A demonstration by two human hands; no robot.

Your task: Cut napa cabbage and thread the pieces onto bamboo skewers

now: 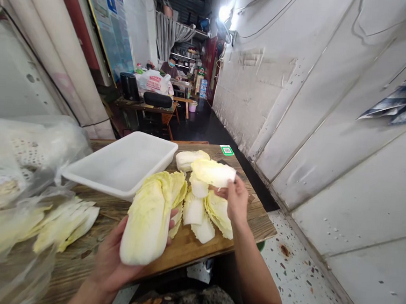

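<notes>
My left hand [118, 250] is wrapped round a napa cabbage [150, 223], its white base toward me and its yellow leaf tips pointing away. Between the fingers of my right hand [237, 197] is a single cabbage leaf [213, 172], gripped at its white stem end, with the yellow tip pointing left. Below that leaf, several loose cabbage leaves [194, 210] lie on a wooden board [181, 248] near the table's front edge. Behind them rests a paler cabbage piece [186, 160], partly covered by the held leaf.
A white plastic tub [125, 160] stands on the wooden table [114, 210] behind the cabbage. Clear plastic bags [30, 157] and more cabbage leaves [67, 221] lie at left. A green QR-code card [227, 150] sits at the far right edge. Farther back, a masked person [169, 69] sits.
</notes>
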